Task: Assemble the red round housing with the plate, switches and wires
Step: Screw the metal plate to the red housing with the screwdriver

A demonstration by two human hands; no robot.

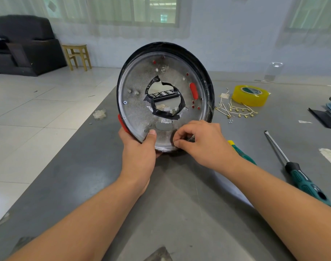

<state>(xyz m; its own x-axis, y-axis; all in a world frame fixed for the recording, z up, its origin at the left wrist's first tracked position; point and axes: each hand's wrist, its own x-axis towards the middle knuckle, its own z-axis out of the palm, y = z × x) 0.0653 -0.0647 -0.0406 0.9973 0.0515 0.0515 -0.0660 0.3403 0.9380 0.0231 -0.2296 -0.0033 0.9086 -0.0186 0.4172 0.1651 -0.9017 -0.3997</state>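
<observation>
The round housing (208, 76), black-rimmed with red showing at its left edge, stands tilted on edge on the grey table. A grey metal plate (136, 112) sits inside it, with a central hole edged in black tape. My left hand (140, 147) grips the lower left rim, thumb pressed on the plate. At the lower rim my right hand (196, 140) has its fingers curled and pinches something small; what it is cannot be made out. A bundle of white wires (236, 110) with brass terminals lies on the table to the right.
A yellow tape roll (250, 95) sits behind the wires. Two green-handled screwdrivers (300, 176) (241, 151) lie at the right. A bit case shows through the plate's hole (162, 94). Dark flat items (326, 117) lie at the far right. The table's left edge (67, 147) runs diagonally.
</observation>
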